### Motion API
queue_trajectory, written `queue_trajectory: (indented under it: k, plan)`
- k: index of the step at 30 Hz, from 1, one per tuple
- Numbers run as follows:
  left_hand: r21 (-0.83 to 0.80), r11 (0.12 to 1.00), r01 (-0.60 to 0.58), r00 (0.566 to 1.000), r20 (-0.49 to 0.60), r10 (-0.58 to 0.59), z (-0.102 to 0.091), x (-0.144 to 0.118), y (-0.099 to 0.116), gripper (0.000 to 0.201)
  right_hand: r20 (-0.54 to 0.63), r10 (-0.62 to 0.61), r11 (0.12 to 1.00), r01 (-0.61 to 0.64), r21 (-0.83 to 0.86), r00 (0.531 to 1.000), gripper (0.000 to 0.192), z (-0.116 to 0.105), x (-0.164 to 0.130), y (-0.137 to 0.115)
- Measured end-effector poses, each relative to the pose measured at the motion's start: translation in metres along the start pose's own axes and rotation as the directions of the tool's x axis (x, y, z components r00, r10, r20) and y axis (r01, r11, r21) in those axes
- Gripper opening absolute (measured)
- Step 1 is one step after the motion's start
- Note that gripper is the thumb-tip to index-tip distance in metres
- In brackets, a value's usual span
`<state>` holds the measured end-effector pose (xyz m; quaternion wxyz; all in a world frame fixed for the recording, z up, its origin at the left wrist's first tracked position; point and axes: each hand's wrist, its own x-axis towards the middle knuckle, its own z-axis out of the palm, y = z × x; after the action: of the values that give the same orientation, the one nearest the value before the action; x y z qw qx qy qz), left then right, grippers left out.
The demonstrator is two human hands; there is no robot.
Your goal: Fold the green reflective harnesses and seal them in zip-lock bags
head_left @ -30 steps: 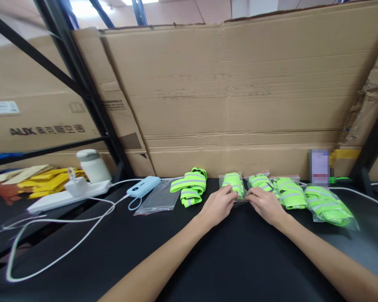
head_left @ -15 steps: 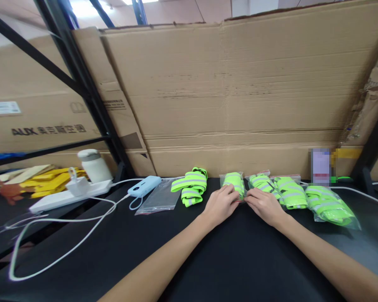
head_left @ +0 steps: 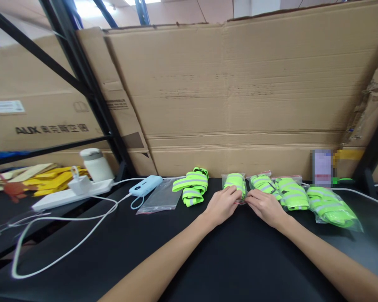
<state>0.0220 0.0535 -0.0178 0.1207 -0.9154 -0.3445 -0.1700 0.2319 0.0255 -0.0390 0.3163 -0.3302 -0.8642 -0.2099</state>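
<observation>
Between my hands lies a clear zip bag (head_left: 243, 181) with a folded neon-yellow reflective strap (head_left: 234, 180) inside, its red-edged opening toward me. My left hand (head_left: 222, 205) is closed on the near edge of this bag, fingers pinched together. My right hand (head_left: 266, 206) pinches the same edge at its right corner; the fingertips partly hide it. To the left, a loose neon reflective strap (head_left: 193, 186) lies bundled on the black table, outside any bag. A flat clear zip bag (head_left: 160, 196) rests farther left.
Several bagged neon straps (head_left: 291, 193) lie right of my hands. A light-blue power bank (head_left: 145, 186), white cable (head_left: 66, 251), power strip (head_left: 72, 198) and white bottle (head_left: 96, 165) are at left. A cardboard wall (head_left: 189, 92) closes off the back; a pixelated upright object (head_left: 322, 167) stands right.
Both hands stay at the bag's near edge, with only a slight shift of the fingers. The whole view has moved a little; the other things lie as before.
</observation>
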Motion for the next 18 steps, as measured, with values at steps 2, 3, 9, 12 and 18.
queue_trajectory:
  k: [2,3,9,12,18]
  plan:
    - [-0.011,1.0,-0.017,1.0,-0.008,0.017,-0.004,-0.0019,-0.003,0.009,-0.007,0.011,1.0,-0.011,-0.004,1.0,0.024,-0.0005,-0.001,0.001]
    - [-0.014,1.0,-0.021,1.0,-0.01,0.021,-0.0056,-0.0025,-0.004,0.01,-0.009,0.016,1.0,-0.016,-0.007,1.0,0.023,-0.0005,-0.0016,0.0016]
    - [-0.022,1.0,0.0,1.0,-0.012,0.0,-0.0079,-0.0019,-0.0056,0.013,-0.016,0.032,0.999,-0.032,-0.023,0.999,0.022,0.0014,-0.0044,0.0056]
    - [-0.022,1.0,0.01,1.0,-0.01,-0.011,-0.0078,-0.0016,-0.0052,0.013,-0.011,0.032,0.999,-0.033,-0.03,0.999,0.023,0.0016,-0.0044,0.0058]
    - [0.01,1.0,-0.015,0.999,-0.032,0.015,-0.0085,-0.0022,-0.002,0.01,-0.004,0.032,0.999,-0.032,-0.042,0.999,0.025,0.0002,-0.0022,0.0039]
